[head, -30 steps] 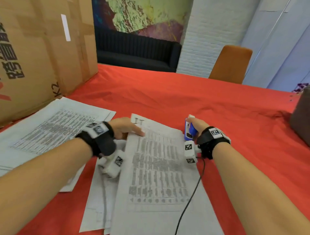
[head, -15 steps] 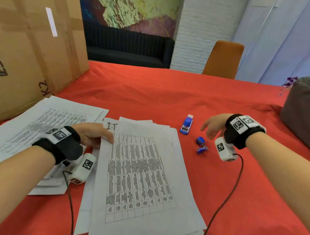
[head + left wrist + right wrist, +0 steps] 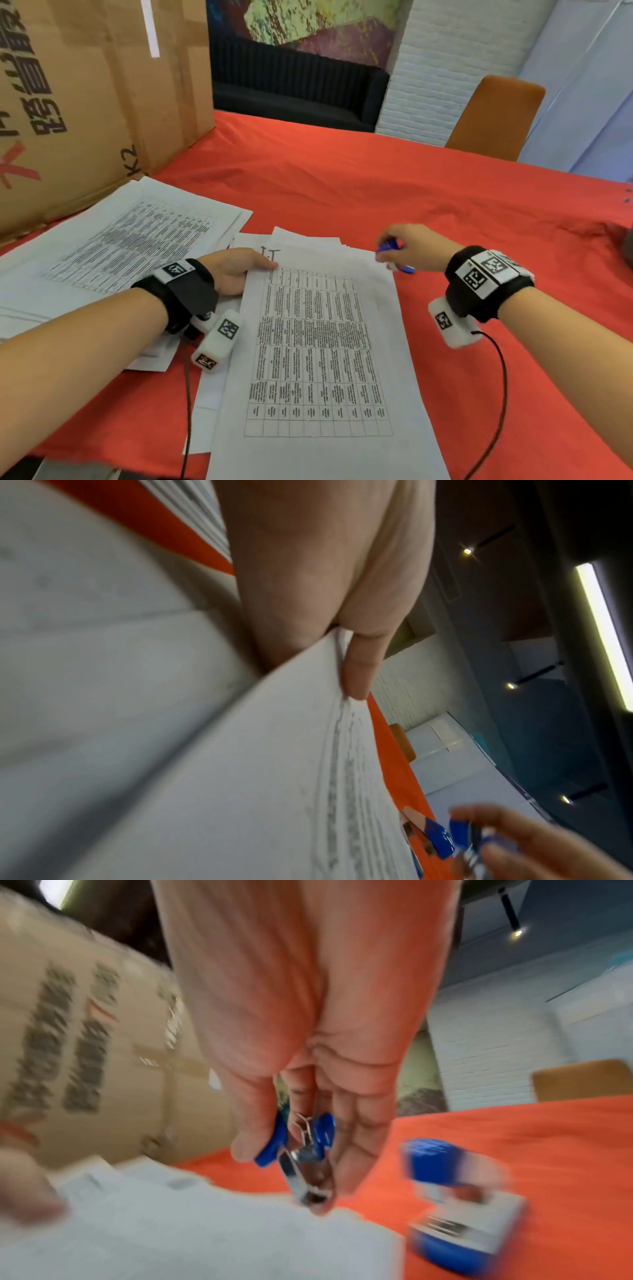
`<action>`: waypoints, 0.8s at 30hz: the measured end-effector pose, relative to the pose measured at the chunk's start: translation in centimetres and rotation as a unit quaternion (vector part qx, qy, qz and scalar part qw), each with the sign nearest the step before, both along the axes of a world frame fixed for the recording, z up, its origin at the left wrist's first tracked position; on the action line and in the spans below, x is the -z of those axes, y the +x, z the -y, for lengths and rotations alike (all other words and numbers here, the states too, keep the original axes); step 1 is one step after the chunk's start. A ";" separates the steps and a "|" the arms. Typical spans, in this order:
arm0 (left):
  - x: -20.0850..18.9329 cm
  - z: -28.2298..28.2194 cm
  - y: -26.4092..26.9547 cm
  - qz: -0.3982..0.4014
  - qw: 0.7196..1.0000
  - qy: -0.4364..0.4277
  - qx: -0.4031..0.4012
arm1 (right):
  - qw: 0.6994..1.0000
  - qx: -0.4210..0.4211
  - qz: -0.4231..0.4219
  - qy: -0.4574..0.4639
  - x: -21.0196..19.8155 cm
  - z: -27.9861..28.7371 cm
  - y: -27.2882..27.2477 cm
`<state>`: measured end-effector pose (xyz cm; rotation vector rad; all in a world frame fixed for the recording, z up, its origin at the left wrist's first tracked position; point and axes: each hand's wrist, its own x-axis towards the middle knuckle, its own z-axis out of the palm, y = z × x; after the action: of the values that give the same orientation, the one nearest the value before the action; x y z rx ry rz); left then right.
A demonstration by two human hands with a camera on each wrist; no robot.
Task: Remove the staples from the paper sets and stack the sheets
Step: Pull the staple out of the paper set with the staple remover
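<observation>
A stapled paper set with a printed table lies on the red cloth in front of me. My left hand holds its top left corner; the left wrist view shows a finger lying along the raised paper edge. My right hand pinches a blue staple remover just above the set's top right corner. In the right wrist view, its metal jaws point down at the paper, blurred by motion. More loose sheets lie under the set.
A blue stapler stands on the cloth just right of the papers. A second pile of printed sheets lies at left beside a big cardboard box. Open red cloth stretches behind; an orange chair stands at the far edge.
My right hand set the stapler down, picked up the staple remover from the cloth and brought it left to the papers' top right corner. The left hand stayed on the top left corner.
</observation>
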<state>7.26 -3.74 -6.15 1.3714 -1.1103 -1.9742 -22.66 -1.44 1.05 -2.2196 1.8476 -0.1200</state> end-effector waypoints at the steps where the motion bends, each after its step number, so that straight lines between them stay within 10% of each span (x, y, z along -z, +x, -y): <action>1: 0.0 0.0 0.1 -0.005 1.000 0.002 -0.002 | 0.999 -0.036 0.029 -0.008 -0.5 0.2 1.9; 6: 0.2 -0.1 0.2 -0.041 0.999 0.006 -0.020 | 0.979 -0.182 -0.085 -0.011 0.4 1.8 9.7; 24: 0.9 0.5 0.5 -0.057 0.998 0.010 -0.026 | 0.937 -0.247 -0.240 -0.054 2.3 2.2 15.3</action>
<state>7.71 -4.28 -7.01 1.2684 -0.9966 -2.0036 -7.40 -3.66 -1.22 -2.9104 1.4235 0.4624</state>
